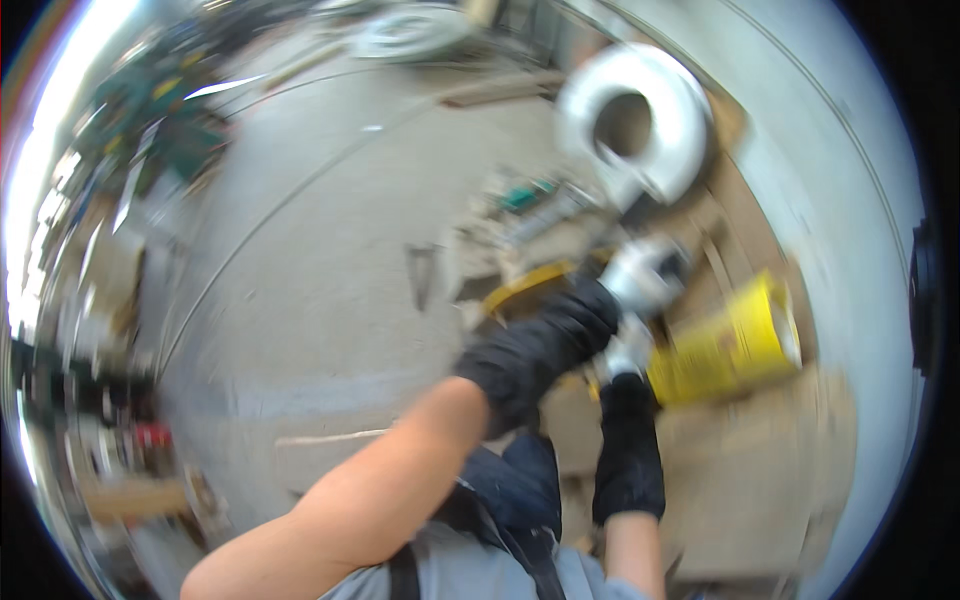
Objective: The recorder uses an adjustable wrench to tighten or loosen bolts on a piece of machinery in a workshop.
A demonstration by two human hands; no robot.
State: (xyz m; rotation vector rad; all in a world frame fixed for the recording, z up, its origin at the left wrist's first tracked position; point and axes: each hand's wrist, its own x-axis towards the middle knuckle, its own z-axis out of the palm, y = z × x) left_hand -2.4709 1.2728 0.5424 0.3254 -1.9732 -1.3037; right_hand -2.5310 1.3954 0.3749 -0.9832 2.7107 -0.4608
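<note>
My left hand [643, 277], in a white glove with a black sleeve over the forearm, reaches across to the right. Its fingers look curled round something dark, too smeared by motion to name. Just below it, close to or touching it, is my right hand [628, 347], also white-gloved; its fingers are blurred. Beside the right hand lies a yellow printed cylinder [725, 345] on its side, its open end facing right. A curved yellow piece [535, 287] lies left of the left hand. Beyond the hands rests a large white ring-shaped coil [675, 130].
A green item [527, 196] and a grey tool-like piece [550, 217] lie on the floor ahead. Flattened cardboard [750, 465] covers the floor at right, along a pale wall [850, 150]. Another white coil [415, 35] sits far back. Blurred clutter [150, 120] lines the left.
</note>
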